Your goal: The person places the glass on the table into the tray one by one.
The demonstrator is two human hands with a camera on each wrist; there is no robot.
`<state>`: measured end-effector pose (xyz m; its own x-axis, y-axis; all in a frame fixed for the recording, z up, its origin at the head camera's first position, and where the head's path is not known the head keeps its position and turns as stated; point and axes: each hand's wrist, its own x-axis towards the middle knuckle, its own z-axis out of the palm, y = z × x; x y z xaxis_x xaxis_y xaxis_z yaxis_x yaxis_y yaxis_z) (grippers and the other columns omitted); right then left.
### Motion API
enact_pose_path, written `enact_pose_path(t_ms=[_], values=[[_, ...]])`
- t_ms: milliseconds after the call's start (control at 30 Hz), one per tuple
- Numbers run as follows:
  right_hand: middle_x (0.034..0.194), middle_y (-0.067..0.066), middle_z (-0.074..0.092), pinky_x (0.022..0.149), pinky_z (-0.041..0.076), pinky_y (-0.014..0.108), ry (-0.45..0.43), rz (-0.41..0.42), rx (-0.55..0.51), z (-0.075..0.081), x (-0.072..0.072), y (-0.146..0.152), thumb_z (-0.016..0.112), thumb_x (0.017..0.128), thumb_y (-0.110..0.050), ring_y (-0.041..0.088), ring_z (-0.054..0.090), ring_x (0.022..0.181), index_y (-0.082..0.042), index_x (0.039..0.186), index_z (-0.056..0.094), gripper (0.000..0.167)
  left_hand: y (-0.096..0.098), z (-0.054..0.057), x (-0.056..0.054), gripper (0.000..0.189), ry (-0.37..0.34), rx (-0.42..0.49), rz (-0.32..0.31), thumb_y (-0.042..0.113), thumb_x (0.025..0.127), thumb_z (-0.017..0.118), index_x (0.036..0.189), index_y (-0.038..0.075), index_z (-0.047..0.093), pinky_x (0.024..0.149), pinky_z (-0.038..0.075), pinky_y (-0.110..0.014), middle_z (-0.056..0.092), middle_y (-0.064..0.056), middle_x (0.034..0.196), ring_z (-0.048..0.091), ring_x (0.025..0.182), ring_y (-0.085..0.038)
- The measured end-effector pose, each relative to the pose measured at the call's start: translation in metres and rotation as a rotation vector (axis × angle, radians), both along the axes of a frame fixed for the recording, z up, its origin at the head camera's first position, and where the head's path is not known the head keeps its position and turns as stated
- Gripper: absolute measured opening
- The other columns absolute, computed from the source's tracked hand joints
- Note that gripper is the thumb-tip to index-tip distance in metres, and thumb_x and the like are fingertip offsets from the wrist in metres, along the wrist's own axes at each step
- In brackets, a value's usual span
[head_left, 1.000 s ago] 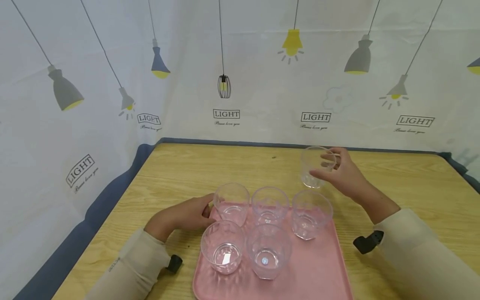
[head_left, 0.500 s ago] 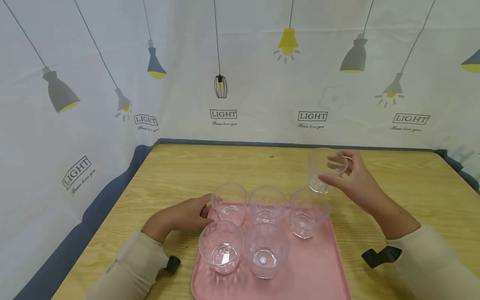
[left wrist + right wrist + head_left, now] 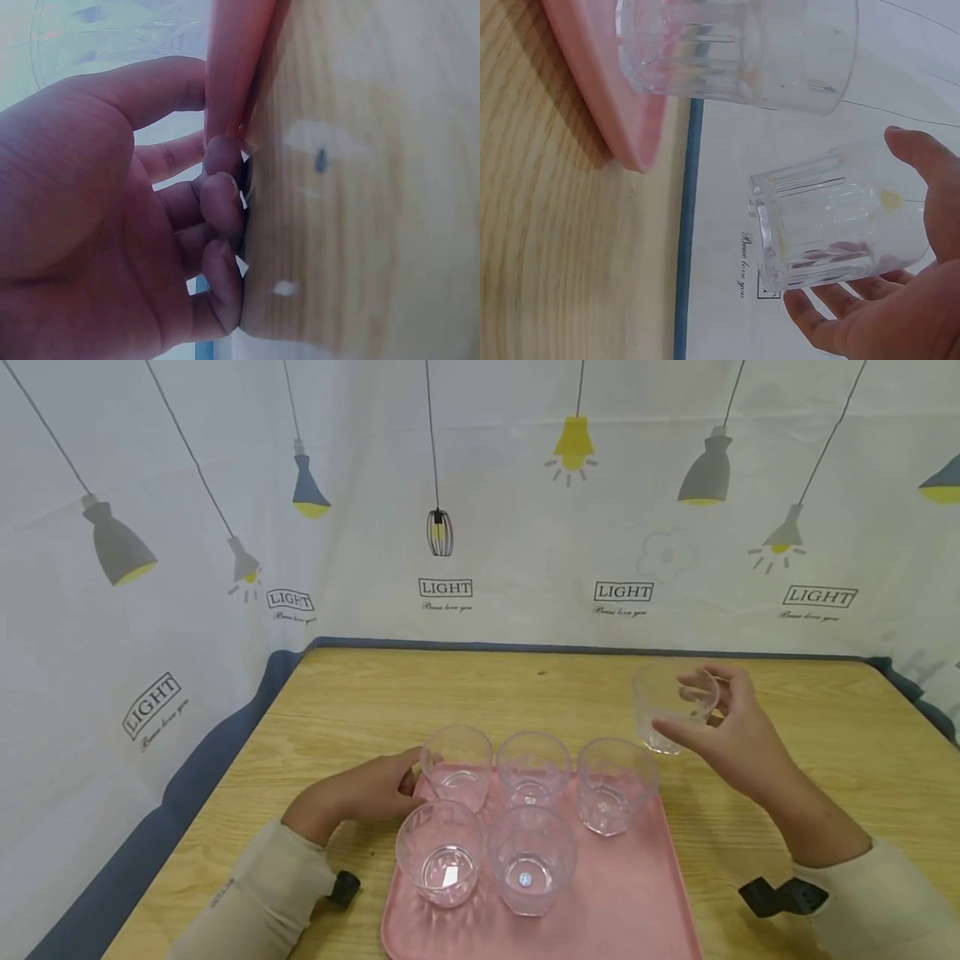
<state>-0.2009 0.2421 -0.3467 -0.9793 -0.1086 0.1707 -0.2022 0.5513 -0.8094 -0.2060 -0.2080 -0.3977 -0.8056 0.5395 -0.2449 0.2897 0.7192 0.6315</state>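
Observation:
In the head view my right hand (image 3: 742,743) holds a clear plastic cup (image 3: 663,714) by its side, beyond the tray's far right corner. The right wrist view shows the thumb and fingers on opposite sides of this cup (image 3: 825,217), with its faceted base above the wood. Several more clear cups stand upright on the pink tray (image 3: 622,902), three in the far row and two nearer. At the tray's far left corner my left hand (image 3: 371,789) grips the edge. In the left wrist view its thumb lies against the tray wall (image 3: 236,64) and the other fingers curl at the corner.
The tray lies on a wood-grain table (image 3: 360,693). Behind it hangs a white curtain (image 3: 525,527) printed with lamps. Nearest the held cup is the far right cup (image 3: 617,785) on the tray. A dark band (image 3: 217,752) runs along the table's left edge.
My right hand has moved rightward and slightly nearer with the cup in its grip. The left hand keeps its place at the tray's corner, and the other cups stay put.

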Motion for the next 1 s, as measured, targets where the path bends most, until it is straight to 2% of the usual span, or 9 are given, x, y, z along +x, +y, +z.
enact_pose_path(t_ms=[33,167,267,433,500,567,667,800,1000], values=[[0.151,0.017,0.041,0.106,0.034,0.062,0.009,-0.003,-0.003,0.001,0.002,0.001,0.076,0.089,-0.036,0.043,0.038,0.14,-0.005,0.153,0.01,0.097,0.0,0.0,0.0,0.053,0.003,0.001,-0.003,0.029,0.095,0.069,0.14,0.015,0.045,0.059,0.044,-0.025,0.054,0.003,0.073,0.051,0.064,-0.01],[0.149,0.017,0.042,0.105,0.034,0.062,0.035,-0.011,0.006,0.005,0.009,0.003,0.077,0.089,-0.033,0.043,0.041,0.138,-0.007,0.153,0.012,0.095,-0.001,-0.001,-0.001,0.052,0.006,0.004,-0.006,0.029,0.094,0.07,0.138,0.015,0.045,0.058,0.043,-0.025,0.053,0.003,0.073,0.05,0.064,-0.01],[0.149,0.015,0.044,0.103,0.038,0.051,0.044,-0.02,0.037,0.007,0.014,0.005,0.076,0.09,-0.034,0.037,0.045,0.134,-0.012,0.156,0.012,0.094,-0.001,-0.001,-0.001,0.053,0.008,0.01,-0.009,0.027,0.094,0.07,0.139,0.014,0.045,0.058,0.042,-0.025,0.053,0.002,0.073,0.05,0.064,-0.011],[0.148,0.009,0.048,0.089,0.038,0.027,0.053,-0.039,0.114,0.012,0.021,0.01,0.074,0.091,-0.037,-0.003,0.049,0.116,-0.027,0.16,0.014,0.092,-0.001,-0.001,-0.001,0.052,0.011,0.009,-0.008,0.026,0.095,0.07,0.139,0.014,0.045,0.058,0.041,-0.025,0.052,0.002,0.073,0.049,0.065,-0.012],[0.148,0.009,0.049,0.091,0.038,0.028,0.053,-0.041,0.119,0.014,0.023,0.011,0.074,0.091,-0.037,-0.011,0.046,0.111,-0.029,0.16,0.017,0.09,-0.001,-0.001,-0.001,0.052,0.012,0.006,-0.007,0.026,0.095,0.07,0.138,0.014,0.045,0.058,0.041,-0.025,0.052,0.002,0.073,0.049,0.065,-0.012],[0.147,0.01,0.049,0.093,0.041,0.031,0.051,-0.045,0.117,0.016,0.026,0.011,0.074,0.091,-0.037,-0.006,0.048,0.115,-0.029,0.159,0.019,0.089,0.0,-0.001,-0.001,0.052,0.012,0.006,-0.007,0.026,0.095,0.07,0.138,0.014,0.045,0.059,0.041,-0.025,0.052,0.002,0.073,0.049,0.065,-0.011],[0.142,0.008,0.051,0.09,0.043,0.026,0.067,-0.049,0.111,0.017,0.029,0.013,0.076,0.09,-0.033,-0.003,0.051,0.114,-0.024,0.158,0.023,0.087,0.001,-0.001,0.0,0.051,0.014,0.006,-0.011,0.025,0.094,0.07,0.138,0.015,0.045,0.059,0.041,-0.025,0.052,0.003,0.072,0.049,0.064,-0.011],[0.131,-0.007,0.053,0.08,0.041,0.012,0.101,-0.032,0.079,0.017,0.032,0.014,0.078,0.088,-0.025,-0.009,0.052,0.105,-0.018,0.153,0.029,0.082,0.001,-0.001,0.0,0.051,0.018,0.002,-0.011,0.024,0.094,0.07,0.138,0.014,0.045,0.058,0.041,-0.024,0.051,0.003,0.072,0.049,0.064,-0.011],[0.123,-0.019,0.054,0.078,0.049,0.011,0.163,0.032,0.006,0.018,0.037,0.011,0.08,0.085,-0.01,-0.005,0.057,0.101,-0.018,0.143,0.035,0.074,0.0,-0.001,-0.001,0.051,0.019,-0.002,-0.007,0.024,0.095,0.07,0.138,0.014,0.045,0.058,0.041,-0.025,0.052,0.003,0.072,0.049,0.064,-0.011]])
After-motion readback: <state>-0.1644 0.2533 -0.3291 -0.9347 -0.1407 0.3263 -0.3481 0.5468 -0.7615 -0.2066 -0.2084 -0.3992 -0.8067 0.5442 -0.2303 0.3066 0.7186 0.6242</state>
